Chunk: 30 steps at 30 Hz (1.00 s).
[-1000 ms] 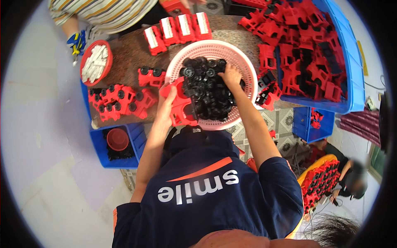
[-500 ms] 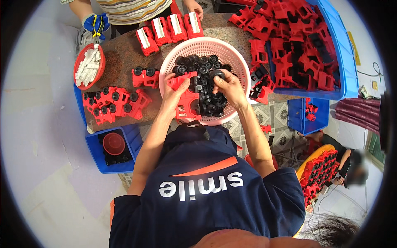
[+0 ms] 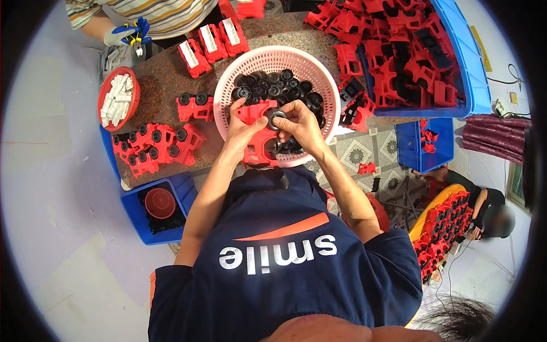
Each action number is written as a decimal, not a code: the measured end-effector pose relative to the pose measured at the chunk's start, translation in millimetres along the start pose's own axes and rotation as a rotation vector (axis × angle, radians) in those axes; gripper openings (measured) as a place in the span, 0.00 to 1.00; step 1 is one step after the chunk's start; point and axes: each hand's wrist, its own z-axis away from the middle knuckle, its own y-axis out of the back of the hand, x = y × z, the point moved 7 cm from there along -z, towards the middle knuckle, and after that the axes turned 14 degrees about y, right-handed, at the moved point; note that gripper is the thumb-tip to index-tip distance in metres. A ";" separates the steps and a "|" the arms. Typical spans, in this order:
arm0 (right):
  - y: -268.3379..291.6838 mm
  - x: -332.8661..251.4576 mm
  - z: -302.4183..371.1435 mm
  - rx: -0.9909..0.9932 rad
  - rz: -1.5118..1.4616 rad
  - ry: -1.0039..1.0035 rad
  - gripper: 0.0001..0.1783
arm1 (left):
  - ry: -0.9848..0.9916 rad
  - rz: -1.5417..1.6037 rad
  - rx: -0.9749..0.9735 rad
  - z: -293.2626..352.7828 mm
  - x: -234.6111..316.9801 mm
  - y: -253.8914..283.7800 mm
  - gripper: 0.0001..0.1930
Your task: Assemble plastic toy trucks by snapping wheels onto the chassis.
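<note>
Over the near part of a pink perforated basket (image 3: 230, 73), my left hand (image 3: 244, 132) grips a red plastic toy car body (image 3: 259, 149) by its left side. Between the thumb and fingers of my right hand (image 3: 302, 128) is a black toy wheel (image 3: 277, 118), held against the right side of the car body. Whether the wheel sits on an axle is hidden by my fingers. Several loose black wheels (image 3: 273, 85) fill the basket beneath and beyond my hands.
Red car bodies with wheels (image 3: 154, 145) lie on the table's left, near a red bowl of white pieces (image 3: 135, 102). A co-worker's gloved hand (image 3: 128, 35) holds pliers (image 3: 137, 39) across the table. A blue crate (image 3: 470, 68) of red bodies stands far right.
My right hand has brought the wheel left, from above the basket to the car body. Across the table, the co-worker has moved one red car away from the white-topped row.
</note>
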 end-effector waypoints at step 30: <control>100.4 126.0 -117.3 -0.266 1.372 0.431 0.16 | 0.027 0.421 0.213 -16.7 18.8 35.5 0.20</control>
